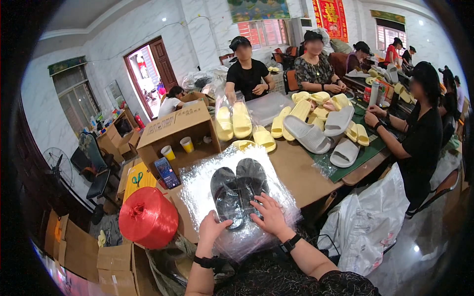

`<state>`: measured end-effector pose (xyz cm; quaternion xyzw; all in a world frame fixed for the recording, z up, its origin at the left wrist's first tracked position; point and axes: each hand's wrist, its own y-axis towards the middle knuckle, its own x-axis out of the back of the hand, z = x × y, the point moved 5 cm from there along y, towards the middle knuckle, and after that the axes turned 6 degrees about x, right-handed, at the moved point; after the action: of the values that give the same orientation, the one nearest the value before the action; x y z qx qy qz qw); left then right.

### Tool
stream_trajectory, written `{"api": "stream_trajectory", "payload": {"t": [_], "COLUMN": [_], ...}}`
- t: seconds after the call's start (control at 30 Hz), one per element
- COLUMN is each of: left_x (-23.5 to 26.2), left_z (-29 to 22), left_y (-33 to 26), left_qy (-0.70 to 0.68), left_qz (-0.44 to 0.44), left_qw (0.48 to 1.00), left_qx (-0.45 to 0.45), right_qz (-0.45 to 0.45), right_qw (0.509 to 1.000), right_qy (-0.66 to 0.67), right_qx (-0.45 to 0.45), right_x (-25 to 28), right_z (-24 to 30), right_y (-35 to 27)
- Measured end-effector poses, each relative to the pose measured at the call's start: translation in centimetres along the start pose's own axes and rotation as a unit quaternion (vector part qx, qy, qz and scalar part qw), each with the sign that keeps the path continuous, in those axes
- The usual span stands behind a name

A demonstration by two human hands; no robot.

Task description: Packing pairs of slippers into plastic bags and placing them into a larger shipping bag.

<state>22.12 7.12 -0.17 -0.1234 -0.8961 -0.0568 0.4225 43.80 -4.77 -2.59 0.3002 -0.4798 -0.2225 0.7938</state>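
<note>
A pair of black slippers [228, 195] lies in a clear plastic bag on a stack of shiny clear plastic bags [197, 185] in front of me. My right hand [269, 214] rests on the heel end of the right slipper, its fingers spread. At the heel of the left slipper is my left hand [212, 228], thumb stretched toward the slipper and apart from the forefinger; its other fingers are partly hidden. Neither hand is closed round anything that I can see.
Left of the bags are a phone [167, 172], a red twine roll [148, 217] and a cardboard box [175, 126] holding two yellow cups. Yellow slippers [242, 120] and grey slippers [308, 134] crowd the table beyond. Co-workers sit around it; a white sack [365, 222] stands at right.
</note>
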Motion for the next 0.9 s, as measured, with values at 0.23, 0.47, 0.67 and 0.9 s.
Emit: {"api": "stream_trajectory", "payload": {"t": [0.23,0.47,0.67,0.9], "left_x": [-0.1,-1.0,-3.9,-2.5], "left_z": [-0.9,-1.0,-1.6,-3.3], "left_y": [0.0,0.2,0.5,-1.6], "left_qy": [-0.115,-0.349,-0.518,-0.606], "left_qz": [0.009,-0.060,0.150,0.130], "left_qw": [0.993,0.935,0.842,0.782], "left_qx": [0.009,-0.014,0.037,0.061], "right_qz": [0.003,-0.001,0.022,-0.089], "right_qw": [1.000,0.999,0.998,0.987], "right_qy": [-0.002,0.024,0.046,0.112], "right_qx": [-0.011,-0.044,-0.038,-0.073], "right_x": [0.2,0.7,0.6,4.6], "right_z": [0.0,-0.4,-0.4,0.1], "right_y": [0.0,0.5,0.5,0.9]}}
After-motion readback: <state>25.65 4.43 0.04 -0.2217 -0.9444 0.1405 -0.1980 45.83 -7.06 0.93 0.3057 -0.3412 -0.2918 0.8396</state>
